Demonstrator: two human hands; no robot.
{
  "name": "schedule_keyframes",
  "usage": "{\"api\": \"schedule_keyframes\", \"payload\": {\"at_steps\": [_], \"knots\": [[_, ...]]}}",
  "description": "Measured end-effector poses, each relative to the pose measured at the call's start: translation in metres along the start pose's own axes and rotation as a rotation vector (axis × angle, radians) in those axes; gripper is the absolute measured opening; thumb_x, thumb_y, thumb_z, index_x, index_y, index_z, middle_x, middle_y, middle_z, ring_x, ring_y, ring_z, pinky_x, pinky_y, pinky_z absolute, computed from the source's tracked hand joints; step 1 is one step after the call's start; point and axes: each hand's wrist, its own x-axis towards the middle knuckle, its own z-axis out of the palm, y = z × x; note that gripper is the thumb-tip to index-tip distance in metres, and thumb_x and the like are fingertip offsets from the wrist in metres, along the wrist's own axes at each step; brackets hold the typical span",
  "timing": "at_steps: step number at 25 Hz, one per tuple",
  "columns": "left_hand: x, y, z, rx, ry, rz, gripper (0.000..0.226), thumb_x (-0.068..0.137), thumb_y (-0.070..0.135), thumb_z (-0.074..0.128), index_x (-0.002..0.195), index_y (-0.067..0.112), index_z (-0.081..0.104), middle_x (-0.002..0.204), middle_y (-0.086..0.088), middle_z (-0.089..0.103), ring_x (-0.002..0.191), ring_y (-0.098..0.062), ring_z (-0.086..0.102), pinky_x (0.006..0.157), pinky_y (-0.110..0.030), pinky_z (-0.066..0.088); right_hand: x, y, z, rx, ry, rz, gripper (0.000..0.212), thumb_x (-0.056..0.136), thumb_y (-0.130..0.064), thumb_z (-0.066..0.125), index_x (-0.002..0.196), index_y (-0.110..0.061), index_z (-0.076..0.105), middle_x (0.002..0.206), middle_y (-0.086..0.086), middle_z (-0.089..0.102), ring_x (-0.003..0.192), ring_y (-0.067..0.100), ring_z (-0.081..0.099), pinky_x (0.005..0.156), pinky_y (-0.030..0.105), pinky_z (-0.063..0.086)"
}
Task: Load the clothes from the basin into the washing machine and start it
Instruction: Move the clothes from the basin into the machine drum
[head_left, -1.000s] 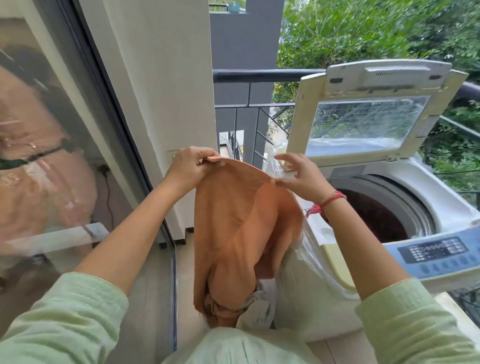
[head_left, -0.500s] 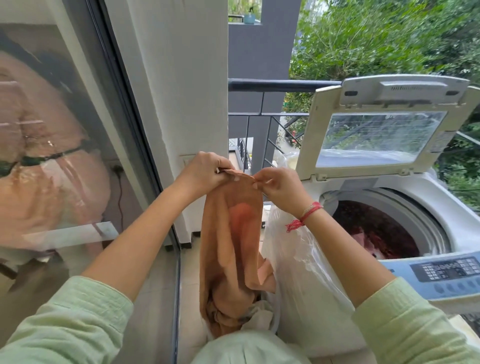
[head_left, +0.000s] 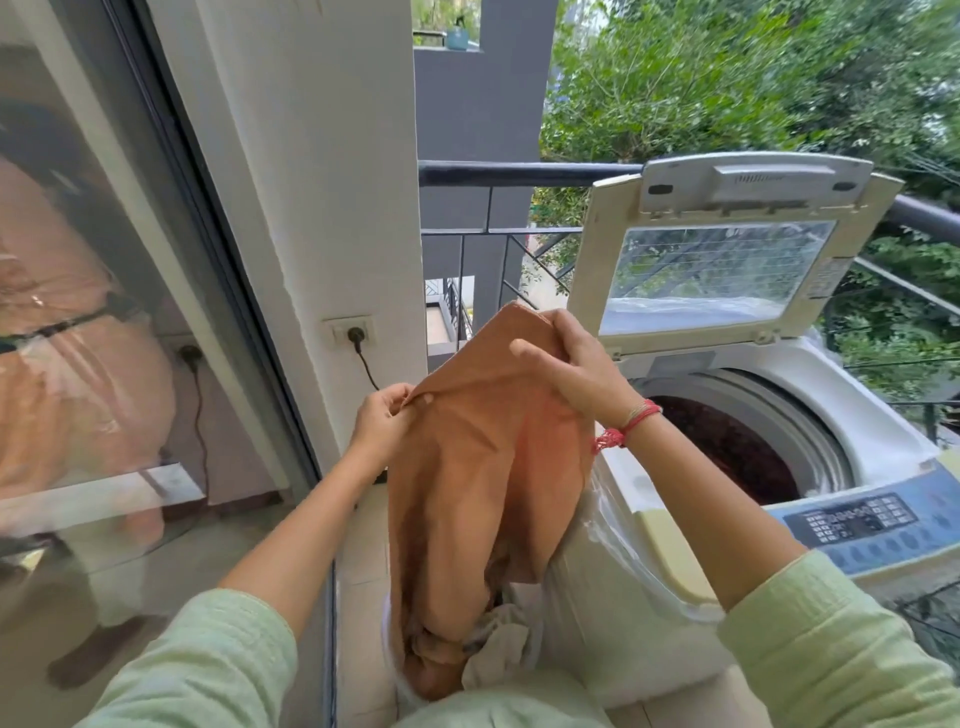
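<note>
Right half of frame: white top-loading washing machine (head_left: 883, 415), window-panelled lid (head_left: 717, 270) raised upright, drum (head_left: 727, 452) open with dark red laundry lying inside.

Centre: long orange-brown cloth garment (head_left: 467, 467), held up by its top edge, hanging just left of the machine's front corner, lower end bunched down in the basin.

Bottom centre: white plastic basin (head_left: 389, 649), mostly hidden, only a strip of rim visible. Pale crumpled cloth (head_left: 498, 644) lying beside the garment's lower end.

Lower right: blue control panel (head_left: 862, 525) with small buttons, untouched.

Centre right: right hand (head_left: 571, 374), fingers (head_left: 558, 332) curled over and gripping the upper fold of the garment.

Centre left: left hand (head_left: 382, 415), lower than the right, fingers (head_left: 397, 402) pinching the garment's edge against the thumb.

Step in hand, by judgement: lifting one garment out of the basin for loading.

Next move, by judgement: raising until the lower end clears the basin rim, carrying rightward over the machine's top edge, releasing above the drum. Likely snag point: the trailing end on the machine's corner. Pale cloth left to load; start not yet pressed.
</note>
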Motion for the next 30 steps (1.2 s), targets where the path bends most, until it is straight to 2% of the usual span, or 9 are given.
{"api": "schedule_keyframes", "payload": {"at_steps": [2,5,7,12,14,19,22,26,30], "knots": [[0.006,0.022,0.000,0.031,0.020,0.118,0.024,0.087,0.031,0.065,0.068,0.017,0.065,0.059,0.012,0.057,0.057,-0.006,0.047,0.053,-0.025,0.035,-0.001,0.008,-0.005,-0.026,0.009,-0.034,0.039,0.070,-0.042,0.072,0.103,-0.024,0.063,0.096,-0.002,0.068,0.091,0.013,0.063,0.079,0.028,0.051],[0.007,0.051,0.006,0.121,-0.053,0.288,0.022,0.077,0.044,0.072,0.063,0.028,0.064,0.055,0.013,0.056,0.053,-0.003,0.046,0.050,-0.022,0.035,0.010,0.003,-0.014,0.144,0.250,-0.035,0.020,0.073,-0.014,0.060,0.088,-0.012,0.073,0.083,0.009,0.069,0.079,0.005,0.063,0.077,0.029,0.053],[0.010,0.047,0.015,0.270,-0.128,0.232,0.022,0.066,0.044,0.080,0.067,0.025,0.069,0.063,0.009,0.064,0.058,-0.004,0.055,0.053,-0.024,0.043,0.018,-0.011,-0.024,0.219,0.401,-0.061,0.017,0.076,-0.004,0.057,0.080,-0.014,0.071,0.084,0.002,0.059,0.077,-0.009,0.054,0.073,0.010,0.045],[-0.002,-0.043,0.042,0.451,-0.163,-0.137,0.025,0.083,0.029,0.063,0.059,0.022,0.064,0.063,0.001,0.060,0.068,-0.021,0.057,0.056,-0.028,0.036,0.028,-0.021,-0.058,0.647,0.576,0.068,0.013,0.083,-0.014,0.054,0.071,-0.020,0.058,0.055,-0.015,0.055,0.055,0.000,0.050,0.055,0.015,0.042],[-0.012,-0.074,0.042,0.300,-0.124,-0.223,0.021,0.081,0.031,0.056,0.063,0.025,0.065,0.065,-0.001,0.062,0.071,-0.024,0.058,0.059,-0.028,0.038,0.015,-0.009,-0.072,0.366,0.576,-0.073,0.015,0.081,-0.027,0.057,0.069,-0.019,0.053,0.051,-0.011,0.048,0.048,0.005,0.042,0.049,0.018,0.035],[0.019,-0.025,0.030,0.224,0.211,-0.016,0.025,0.080,0.012,0.041,0.076,0.023,0.063,0.080,0.002,0.064,0.080,-0.020,0.056,0.066,-0.030,0.040,-0.003,0.045,-0.106,-0.814,-0.045,-0.202,0.077,0.057,-0.074,0.062,0.114,-0.026,0.048,0.091,-0.004,0.064,0.079,0.021,0.061,0.063,0.030,0.043],[0.048,0.036,0.011,0.394,0.197,0.195,0.020,0.079,0.020,0.044,0.063,0.020,0.055,0.059,-0.002,0.053,0.063,-0.019,0.047,0.055,-0.032,0.035,0.007,0.087,-0.131,-1.112,-0.161,-0.164,0.031,0.075,-0.042,0.063,0.099,-0.022,0.058,0.097,0.001,0.066,0.087,0.026,0.063,0.069,0.034,0.050],[0.056,0.139,0.022,0.565,0.253,0.454,0.023,0.080,0.029,0.048,0.068,0.013,0.061,0.060,-0.009,0.057,0.062,-0.018,0.050,0.056,-0.037,0.043,0.035,0.100,-0.191,-0.522,0.196,-0.098,0.019,0.076,-0.021,0.041,0.063,-0.012,0.052,0.076,0.004,0.051,0.069,0.022,0.051,0.060,0.026,0.036],[0.054,0.234,0.097,0.676,0.474,0.790,0.024,0.082,0.027,0.049,0.085,0.013,0.068,0.074,-0.015,0.067,0.069,-0.032,0.061,0.060,-0.038,0.045,0.070,0.100,-0.263,0.150,0.646,-0.034,0.027,0.072,-0.013,0.044,0.088,-0.007,0.065,0.087,0.006,0.055,0.077,0.014,0.053,0.070,0.022,0.042]]}}
